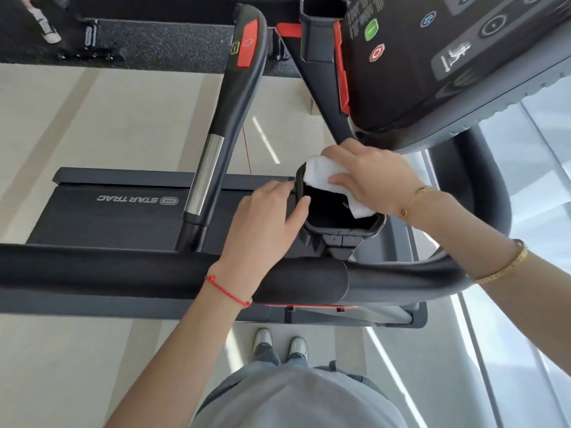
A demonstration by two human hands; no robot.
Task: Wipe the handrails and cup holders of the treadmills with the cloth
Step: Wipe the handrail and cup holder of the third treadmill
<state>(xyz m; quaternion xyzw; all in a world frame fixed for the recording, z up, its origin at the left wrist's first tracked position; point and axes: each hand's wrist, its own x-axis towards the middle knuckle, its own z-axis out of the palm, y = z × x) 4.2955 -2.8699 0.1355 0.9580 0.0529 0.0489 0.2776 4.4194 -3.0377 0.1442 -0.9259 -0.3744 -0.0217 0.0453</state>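
A black cup holder (pixel 336 225) sits at the centre of the head view, fixed just beyond the thick black handrail (pixel 123 270) that crosses the frame. My right hand (pixel 370 177) holds a white cloth (pixel 321 176) against the holder's far rim, and part of the cloth hangs down inside it. My left hand (pixel 265 217) grips the holder's left rim, thumb on the edge, its wrist over the handrail. A second cup holder (pixel 321 32) is farther off, beside the console.
The treadmill console (pixel 463 57) with its buttons looms at the upper right. A black and silver inner handlebar (pixel 222 125) runs from the handrail toward the top. The treadmill belt (pixel 102 220) lies below it. A person's foot (pixel 46 26) shows at the top left.
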